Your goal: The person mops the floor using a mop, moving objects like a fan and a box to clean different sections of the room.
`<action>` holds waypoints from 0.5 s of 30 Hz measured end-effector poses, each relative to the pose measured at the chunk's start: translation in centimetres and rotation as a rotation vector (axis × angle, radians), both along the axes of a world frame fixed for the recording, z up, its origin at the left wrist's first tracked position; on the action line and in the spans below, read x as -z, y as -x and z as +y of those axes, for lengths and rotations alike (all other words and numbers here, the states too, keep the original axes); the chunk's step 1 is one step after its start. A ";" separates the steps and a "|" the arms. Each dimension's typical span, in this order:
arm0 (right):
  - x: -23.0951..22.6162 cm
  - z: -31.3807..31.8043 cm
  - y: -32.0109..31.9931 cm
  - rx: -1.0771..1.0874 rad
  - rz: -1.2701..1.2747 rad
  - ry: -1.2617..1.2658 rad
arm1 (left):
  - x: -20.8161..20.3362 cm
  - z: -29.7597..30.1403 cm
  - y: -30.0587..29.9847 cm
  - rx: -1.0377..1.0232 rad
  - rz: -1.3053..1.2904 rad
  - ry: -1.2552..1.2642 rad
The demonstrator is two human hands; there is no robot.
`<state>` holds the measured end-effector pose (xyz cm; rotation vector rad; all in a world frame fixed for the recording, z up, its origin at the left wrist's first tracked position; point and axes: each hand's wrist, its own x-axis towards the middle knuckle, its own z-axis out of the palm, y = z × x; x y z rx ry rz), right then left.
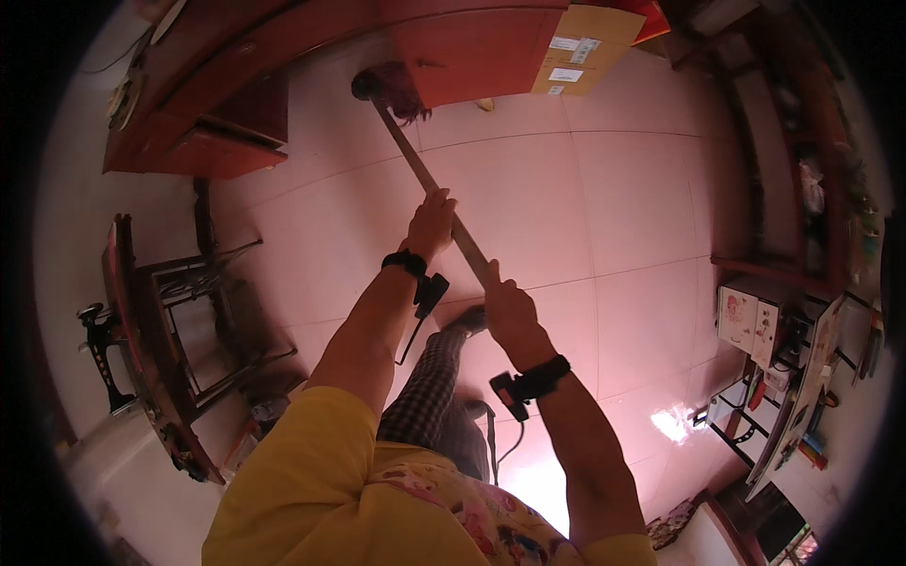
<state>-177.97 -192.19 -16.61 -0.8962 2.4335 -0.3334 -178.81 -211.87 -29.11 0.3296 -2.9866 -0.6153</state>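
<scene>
- Left hand: fingers wrapped around the mop handle, the grip nearer the mop head.
- Right hand: fingers closed around the same handle, near its top end, closer to my body.
- Mop head: dark reddish strands, down on the pale tiled floor, just beside the red cabinet; can't tell if touching.
- Cardboard box: right of the mop head.
</scene>
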 end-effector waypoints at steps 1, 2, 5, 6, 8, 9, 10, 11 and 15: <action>0.4 -0.3 -0.4 0.009 0.011 0.004 | 0.1 -0.1 -0.4 0.006 -0.003 0.001; 0.4 -0.1 -1.2 0.009 0.000 0.007 | -0.1 -0.2 -1.5 0.001 -0.029 -0.054; -0.6 3.2 -3.6 0.031 -0.047 0.033 | 0.0 1.3 -4.0 0.050 -0.035 -0.111; -1.3 5.0 -4.8 0.027 -0.069 0.001 | 0.5 1.9 -4.8 0.088 -0.013 -0.101; -3.7 8.9 -6.9 0.044 -0.112 -0.080 | 1.9 4.2 -5.8 0.155 -0.081 -0.067; -5.4 10.9 -7.9 0.064 -0.132 -0.129 | 2.3 5.7 -6.1 0.215 -0.148 -0.027; -6.4 13.6 -9.5 0.082 -0.090 -0.124 | 2.6 7.6 -6.6 0.237 -0.140 -0.035; -7.3 16.2 -11.5 0.088 -0.021 -0.104 | 2.6 9.7 -7.3 0.318 -0.117 -0.019; -13.3 23.5 -19.7 0.069 0.082 -0.385 | 1.5 17.5 -10.6 0.702 -0.248 -0.086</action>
